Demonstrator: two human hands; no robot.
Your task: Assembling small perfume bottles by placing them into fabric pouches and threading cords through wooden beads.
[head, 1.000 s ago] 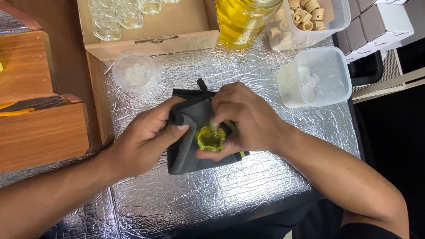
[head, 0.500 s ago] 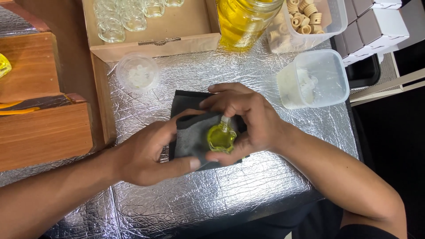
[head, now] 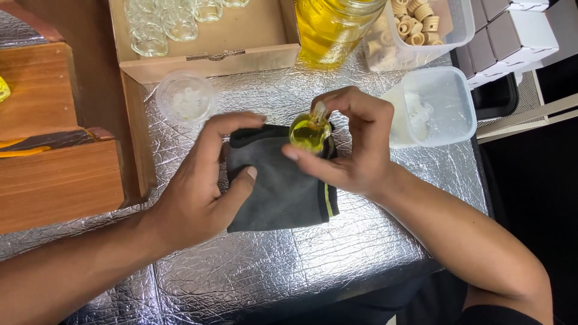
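Note:
My right hand (head: 355, 150) holds a small round glass bottle (head: 309, 131) filled with yellow liquid, lifted just above a dark grey cloth (head: 283, 186). The bottle's neck points up between my thumb and fingers. My left hand (head: 201, 186) rests on the cloth's left side, thumb pressed on the fabric, fingers spread and curved. The cloth lies flat on the silver foil-covered table (head: 271, 265).
A cardboard box (head: 241, 42) with several empty glass bottles sits at the back. A large jar of yellow liquid (head: 331, 24), a clear tub of wooden caps (head: 421, 24), a lidded plastic container (head: 433, 108), a small round clear tub (head: 185, 98) and wooden blocks (head: 54, 162) surround the work area.
My right hand has lifted the bottle out of the cloth and turned it. My left hand let go of the bunched cloth, which now lies flatter.

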